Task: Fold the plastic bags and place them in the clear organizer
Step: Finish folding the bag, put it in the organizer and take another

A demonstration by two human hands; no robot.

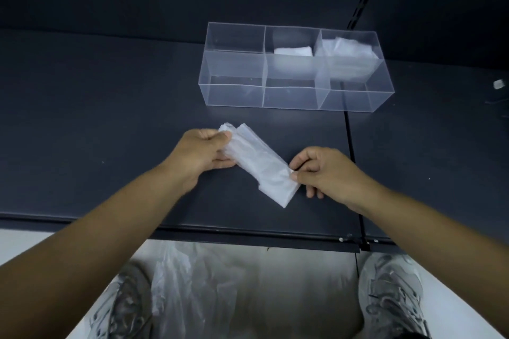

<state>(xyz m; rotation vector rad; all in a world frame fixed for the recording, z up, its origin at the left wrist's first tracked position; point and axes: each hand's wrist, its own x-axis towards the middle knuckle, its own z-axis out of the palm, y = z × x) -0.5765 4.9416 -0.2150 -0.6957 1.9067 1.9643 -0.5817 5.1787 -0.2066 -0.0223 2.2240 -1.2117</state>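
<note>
I see the matte, dark desk (110, 118) filling most of the view, its flat panels split by a narrow seam on the right. Below its front edge, a heap of thin, translucent plastic bags (198, 289) lies crumpled on the pale floor between two grey sneakers (391, 292).

The clear organizer (234, 93) stands toward the back of the desk, a rigid rectangular box divided into six square compartments. The far right compartment holds a wrinkled white bag bundle (345, 55), and the far middle one a smaller, flatter folded bag (293, 51).

In front of the organizer and apart from it, a white plastic bag (259, 165), folded into a long creased strip, runs diagonally over the desk. The left hand (201, 153) grips its ruffled far end, thumb on top. The right hand (322, 170) pinches its near end between thumb and forefinger.
</note>
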